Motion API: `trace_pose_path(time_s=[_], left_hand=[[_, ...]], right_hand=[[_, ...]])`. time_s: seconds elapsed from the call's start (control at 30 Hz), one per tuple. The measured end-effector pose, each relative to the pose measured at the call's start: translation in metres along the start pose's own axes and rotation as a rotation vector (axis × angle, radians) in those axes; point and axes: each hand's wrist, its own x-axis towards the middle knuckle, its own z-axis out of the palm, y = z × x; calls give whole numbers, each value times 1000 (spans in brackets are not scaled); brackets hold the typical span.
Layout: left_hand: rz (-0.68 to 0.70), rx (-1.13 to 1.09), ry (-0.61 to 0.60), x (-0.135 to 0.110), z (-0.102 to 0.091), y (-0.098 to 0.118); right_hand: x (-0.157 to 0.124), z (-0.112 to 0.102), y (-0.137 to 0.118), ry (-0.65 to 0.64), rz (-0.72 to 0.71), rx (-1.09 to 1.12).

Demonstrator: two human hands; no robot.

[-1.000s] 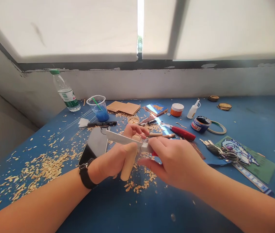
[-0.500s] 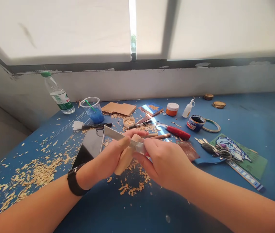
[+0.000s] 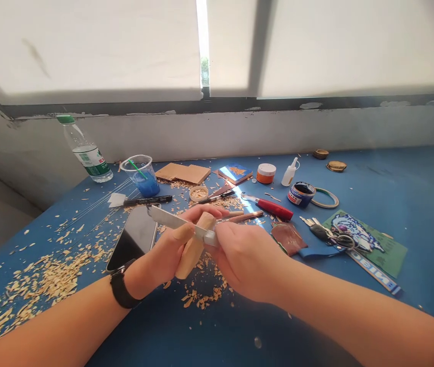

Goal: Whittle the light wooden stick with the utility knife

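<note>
Gripping wood block [image 3: 191, 251] and knife [image 3: 165, 217]; plastic cup [image 3: 132, 175] holds blue liquid [image 3: 149, 187].

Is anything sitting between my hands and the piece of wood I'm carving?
Nothing visible. Your left hand grips the pale wooden block directly; your right hand holds the silver-bladed knife against its top.

Left grip [image 3: 173, 250] clenched, thumb forward; right grip [image 3: 245, 260] clenched, knuckles up; both close together, angled inward.
</note>
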Motion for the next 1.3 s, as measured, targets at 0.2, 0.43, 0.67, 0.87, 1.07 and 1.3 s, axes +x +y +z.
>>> trace_pose_path(time_s=[0.2,0.43,0.67,0.87,1.07,1.3], left_hand=[[23,0,-32,5,2,-3],[92,156,-33,10,2,-2],[110,213,72,10,8,-4],[102,248,133,10,10,-3],[44,259,161,8,2,-11],[125,490,191,1,8,0]], right_hand=[[-1,-8,-2,-7,90,99],[-1,-14,4,-82,87,23],[0,-11,11,-25,111,39],[0,-10,11,51,130,8],[2,-9,13,76,170,-33],[-1,-7,14,98,136,-107]])
